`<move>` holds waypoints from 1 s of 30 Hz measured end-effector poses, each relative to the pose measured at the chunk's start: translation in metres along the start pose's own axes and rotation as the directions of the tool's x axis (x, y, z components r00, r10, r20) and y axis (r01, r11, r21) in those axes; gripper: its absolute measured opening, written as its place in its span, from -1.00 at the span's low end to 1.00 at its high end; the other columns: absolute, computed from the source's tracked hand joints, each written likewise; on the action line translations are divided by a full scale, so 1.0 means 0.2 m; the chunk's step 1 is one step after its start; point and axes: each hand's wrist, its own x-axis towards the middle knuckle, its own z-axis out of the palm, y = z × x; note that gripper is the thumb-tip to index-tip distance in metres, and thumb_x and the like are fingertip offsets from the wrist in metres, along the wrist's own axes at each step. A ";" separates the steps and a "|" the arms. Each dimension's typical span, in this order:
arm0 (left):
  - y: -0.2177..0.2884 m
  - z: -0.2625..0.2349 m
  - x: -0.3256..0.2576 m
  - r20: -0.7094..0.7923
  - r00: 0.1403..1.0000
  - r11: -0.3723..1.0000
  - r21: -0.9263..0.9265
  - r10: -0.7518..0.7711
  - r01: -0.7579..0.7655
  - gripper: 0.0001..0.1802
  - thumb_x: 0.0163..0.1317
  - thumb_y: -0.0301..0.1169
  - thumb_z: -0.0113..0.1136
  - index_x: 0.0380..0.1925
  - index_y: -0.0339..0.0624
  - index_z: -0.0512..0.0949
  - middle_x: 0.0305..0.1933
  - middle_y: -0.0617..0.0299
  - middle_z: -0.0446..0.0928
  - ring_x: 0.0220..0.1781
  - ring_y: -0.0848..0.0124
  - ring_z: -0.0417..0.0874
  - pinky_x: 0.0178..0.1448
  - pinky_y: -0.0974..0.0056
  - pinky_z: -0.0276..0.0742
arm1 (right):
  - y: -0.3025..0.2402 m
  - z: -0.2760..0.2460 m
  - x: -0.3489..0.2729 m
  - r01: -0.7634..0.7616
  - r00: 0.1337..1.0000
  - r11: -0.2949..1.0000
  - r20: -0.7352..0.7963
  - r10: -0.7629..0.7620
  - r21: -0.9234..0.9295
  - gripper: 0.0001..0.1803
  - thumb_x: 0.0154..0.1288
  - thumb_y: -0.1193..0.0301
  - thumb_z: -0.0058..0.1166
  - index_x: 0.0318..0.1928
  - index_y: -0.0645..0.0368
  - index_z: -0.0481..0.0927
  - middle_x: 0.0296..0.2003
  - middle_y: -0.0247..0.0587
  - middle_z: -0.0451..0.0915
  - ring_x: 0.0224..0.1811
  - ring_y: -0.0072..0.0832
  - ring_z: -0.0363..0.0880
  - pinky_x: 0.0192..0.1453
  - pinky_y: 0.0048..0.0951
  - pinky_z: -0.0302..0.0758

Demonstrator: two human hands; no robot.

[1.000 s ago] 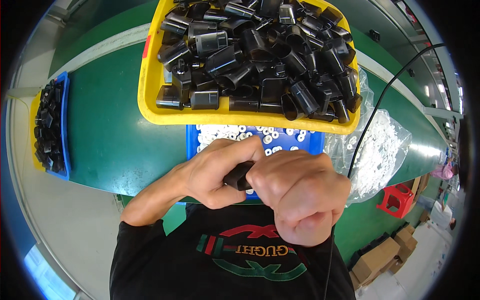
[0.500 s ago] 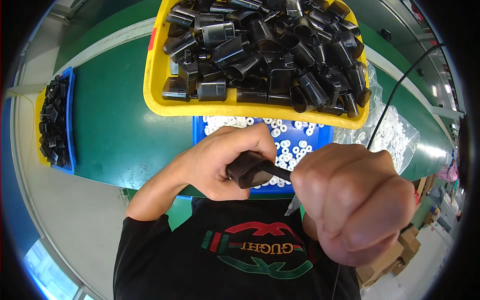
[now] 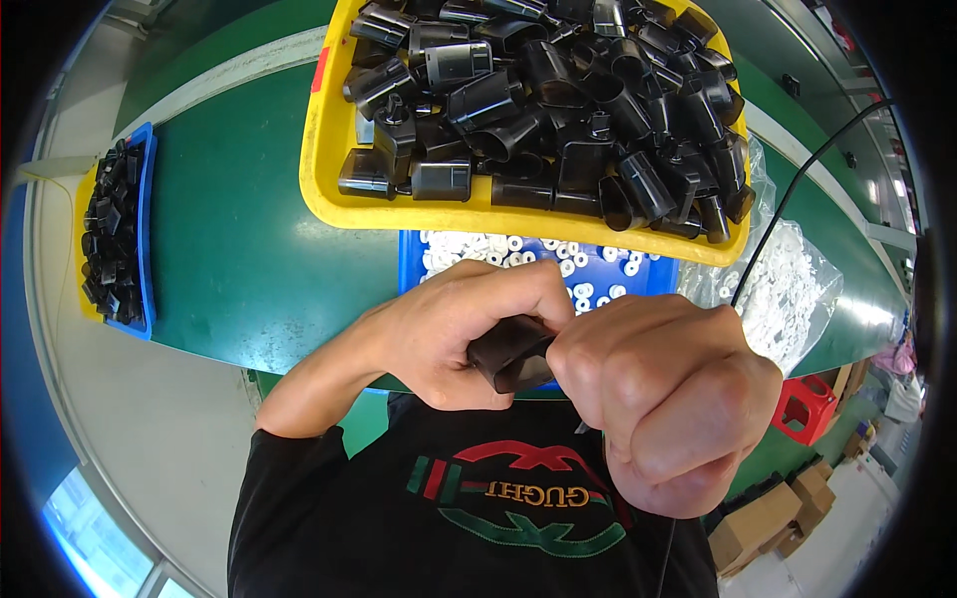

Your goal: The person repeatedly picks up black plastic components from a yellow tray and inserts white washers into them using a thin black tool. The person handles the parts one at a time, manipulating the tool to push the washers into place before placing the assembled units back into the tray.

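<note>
My left hand [image 3: 439, 339] is wrapped round a hollow black plastic fitting [image 3: 510, 354], its open end toward the right. Close against that opening is my right hand [image 3: 668, 399], closed in a fist. A black-shafted tool is in the fist, but the fist hides it at this moment. Both hands are over the near edge of the green bench [image 3: 249, 249]. Behind them lies a blue tray [image 3: 411, 267] with many small white rings [image 3: 582, 291], partly covered by my hands.
Beyond the tray a yellow bin [image 3: 324, 204] is heaped with black fittings [image 3: 488, 100]. A blue bin [image 3: 152, 239] of similar parts stands far left. At right are a clear bag [image 3: 788, 289] of white pieces, a hanging black cable [image 3: 797, 174], and a red stool [image 3: 803, 409].
My right fist has moved left, up against the fitting, and the tool's black shaft no longer shows. The whole view has shifted slightly; my left hand keeps its grip.
</note>
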 end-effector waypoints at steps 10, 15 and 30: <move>0.00 0.00 -0.01 0.020 0.999 0.998 -0.043 0.042 -0.041 -0.59 -0.16 -0.47 0.25 -0.21 -0.21 0.43 -0.42 0.14 0.50 -0.45 0.04 0.53 -0.39 0.17 0.40 | 0.02 0.02 0.00 0.056 0.997 0.998 0.051 -0.057 0.013 -0.74 0.14 0.72 -0.01 -0.58 0.15 0.33 -0.76 -0.40 0.29 -0.80 -0.60 0.11 -0.74 -0.51 -0.02; 0.06 -0.01 -0.02 0.019 0.999 0.996 0.081 -0.029 0.028 -0.66 -0.19 -0.54 0.21 -0.30 -0.23 0.43 -0.50 0.14 0.44 -0.52 0.07 0.48 -0.45 0.19 0.35 | 0.08 0.03 -0.01 0.094 0.995 0.991 0.019 -0.097 0.095 -0.75 0.13 0.68 0.01 -0.61 0.13 0.33 -0.74 -0.39 0.32 -0.77 -0.57 0.16 -0.71 -0.51 0.02; 0.40 -0.22 -0.09 -0.404 0.913 0.942 0.325 0.061 0.081 -0.70 -0.30 -0.52 0.23 -0.43 -0.23 0.48 -0.51 0.23 0.48 -0.52 0.40 0.52 -0.38 0.38 0.42 | -0.25 -0.09 -0.08 0.270 0.924 0.931 -0.206 -0.322 -0.244 -0.86 -0.05 0.53 0.02 -0.64 0.08 0.37 -0.69 -0.38 0.39 -0.70 -0.56 0.31 -0.61 -0.54 0.13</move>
